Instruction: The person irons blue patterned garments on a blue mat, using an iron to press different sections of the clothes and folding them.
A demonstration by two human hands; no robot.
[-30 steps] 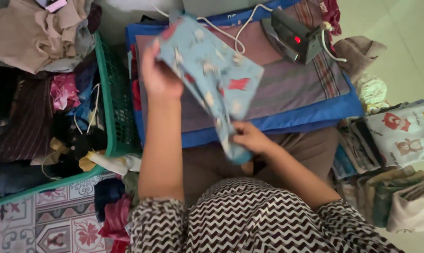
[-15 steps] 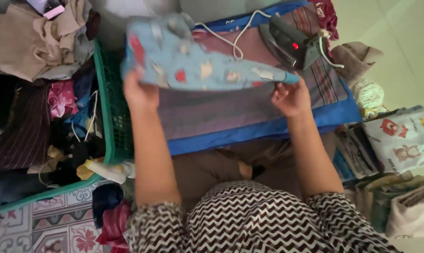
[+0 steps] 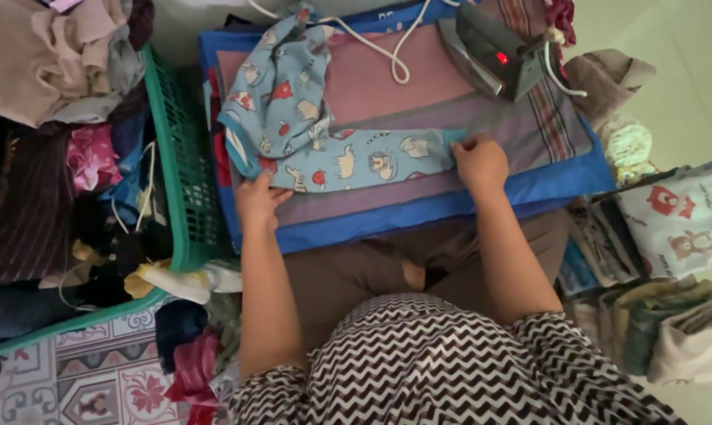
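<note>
Head view looks down on a padded ironing mat [image 3: 529,185] with a blue border and a purple striped cloth over it, spread on the pale floor in front of the seated person. To its left stands a green plastic laundry basket [image 3: 175,157] heaped with crumpled clothes; to its right, stacks of folded printed garments [image 3: 671,228] lie on the floor.

On the mat lies a small pair of light blue cotton trousers printed with cartoon animals [image 3: 332,149]: one leg runs flat along the near edge, the other part is bunched toward the far left corner. A dark electric iron [image 3: 494,51] with a red light showing sits at the far right corner, its white cord [image 3: 379,51] looping across the far edge.

The left hand [image 3: 258,201] presses down at the trousers' near-left end, fingers curled on the fabric. The right hand [image 3: 478,161] pinches the leg's cuff between closed fingers.

The step in hand looks like smoothing the garment flat; the bunched part seems to need spreading.
</note>
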